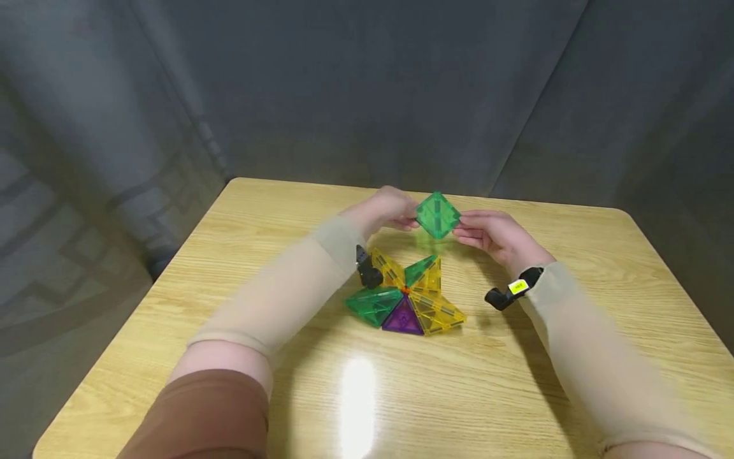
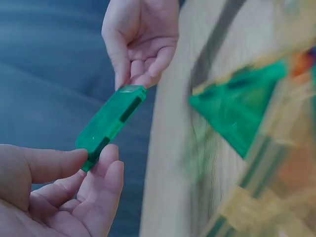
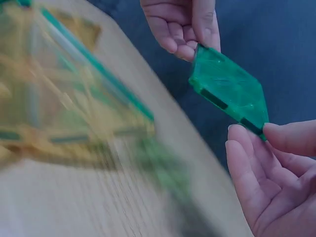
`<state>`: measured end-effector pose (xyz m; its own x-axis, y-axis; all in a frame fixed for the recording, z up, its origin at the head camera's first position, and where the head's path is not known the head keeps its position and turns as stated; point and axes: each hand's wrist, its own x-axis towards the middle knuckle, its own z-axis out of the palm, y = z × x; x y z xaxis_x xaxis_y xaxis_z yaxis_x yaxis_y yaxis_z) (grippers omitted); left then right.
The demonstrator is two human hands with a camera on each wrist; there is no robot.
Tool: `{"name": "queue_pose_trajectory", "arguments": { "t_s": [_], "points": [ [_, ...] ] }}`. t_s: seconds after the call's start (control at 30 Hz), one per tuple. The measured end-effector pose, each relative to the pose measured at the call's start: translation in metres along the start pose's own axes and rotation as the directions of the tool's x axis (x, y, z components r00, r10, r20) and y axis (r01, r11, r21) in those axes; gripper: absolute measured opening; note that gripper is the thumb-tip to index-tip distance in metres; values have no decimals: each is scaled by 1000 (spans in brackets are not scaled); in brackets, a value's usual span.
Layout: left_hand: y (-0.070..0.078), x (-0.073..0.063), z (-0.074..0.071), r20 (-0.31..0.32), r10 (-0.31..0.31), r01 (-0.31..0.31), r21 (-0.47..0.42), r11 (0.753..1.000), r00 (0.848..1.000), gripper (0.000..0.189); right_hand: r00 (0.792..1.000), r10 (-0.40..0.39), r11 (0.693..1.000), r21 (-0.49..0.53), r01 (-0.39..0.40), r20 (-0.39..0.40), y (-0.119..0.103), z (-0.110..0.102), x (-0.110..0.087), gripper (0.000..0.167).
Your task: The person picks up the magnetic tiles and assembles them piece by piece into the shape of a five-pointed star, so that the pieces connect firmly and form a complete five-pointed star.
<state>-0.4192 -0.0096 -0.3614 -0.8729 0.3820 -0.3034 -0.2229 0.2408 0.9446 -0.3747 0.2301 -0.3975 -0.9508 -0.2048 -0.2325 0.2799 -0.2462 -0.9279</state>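
My left hand (image 1: 392,207) and right hand (image 1: 497,237) hold a translucent green magnetic tile piece (image 1: 438,215) between them, raised above the far part of the table. It looks diamond-shaped in the head view, with a dark band down its middle. Thumb and fingers of the left hand (image 2: 59,192) pinch one corner; those of the right hand (image 3: 279,173) pinch the opposite one. Nearer to me lies a star-like build of magnetic tiles, with a purple triangle (image 1: 403,318), a green point (image 1: 374,306) and yellow tiles (image 1: 440,313) meeting at an orange centre (image 1: 405,291).
The build stands on a light wooden table (image 1: 321,395), below and between the forearms. Dark grey curtains (image 1: 367,95) hang behind the table's far edge and at both sides. A black wrist camera (image 1: 507,295) juts inward from the right wrist.
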Motion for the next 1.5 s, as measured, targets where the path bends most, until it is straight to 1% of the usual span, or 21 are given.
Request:
{"name": "queue_pose_trajectory", "arguments": {
  "t_s": [0.07,0.13,0.2,0.23,0.33,0.4,0.47,0.53,0.6,0.7,0.83,0.97,1.1,1.2,1.37,1.5],
  "points": [
    [-2,-19,-6,43,36,-36,8,999,998,27,997,-30,999,-38,32,64,-4,6,-15,13],
    [-8,-39,-13,80,77,-77,-9,997,994,27,988,-63,995,-74,74,140,-6,13,-32,16],
    [-18,-61,-18,102,122,-119,-37,992,987,27,972,-92,990,-82,112,216,-3,21,-48,18],
    [-24,-71,-20,108,140,-133,-65,989,984,28,963,-102,989,-78,125,250,0,26,-56,20],
    [-44,-102,-22,107,177,-161,-148,976,978,27,935,-120,988,-52,145,333,12,37,-77,22],
    [-56,-121,-20,98,178,-156,-200,967,979,26,928,-114,990,-43,138,354,22,44,-89,21],
    [-68,-134,-16,92,174,-147,-251,957,980,24,930,-100,991,-47,124,353,31,49,-99,19],
    [-79,-145,-12,84,165,-133,-295,946,983,21,936,-78,993,-56,103,342,41,53,-109,16],
    [-90,-152,-8,76,146,-114,-325,939,986,18,942,-51,995,-61,75,331,50,56,-116,15],
    [-104,-158,-2,62,110,-82,-352,932,992,14,949,-12,998,-47,28,314,63,61,-123,14],
    [-120,-160,6,34,62,-45,-366,929,997,12,961,21,1000,-4,-20,277,78,65,-129,14],
    [-132,-163,15,22,25,-15,-376,927,999,12,969,50,997,40,-61,243,89,68,-135,13],
    [-137,-168,23,6,-4,6,-385,923,1000,12,976,87,991,85,-106,200,96,74,-142,13],
    [-138,-172,27,-27,-27,14,-407,913,999,14,983,110,983,131,-129,147,100,77,-146,14],
    [-141,-174,33,-77,-51,10,-458,889,996,18,989,137,966,213,-147,59,108,81,-148,15],
    [-144,-172,36,-113,-61,-4,-497,868,992,19,989,146,964,229,-136,-27,114,85,-146,16]
  ]
}}
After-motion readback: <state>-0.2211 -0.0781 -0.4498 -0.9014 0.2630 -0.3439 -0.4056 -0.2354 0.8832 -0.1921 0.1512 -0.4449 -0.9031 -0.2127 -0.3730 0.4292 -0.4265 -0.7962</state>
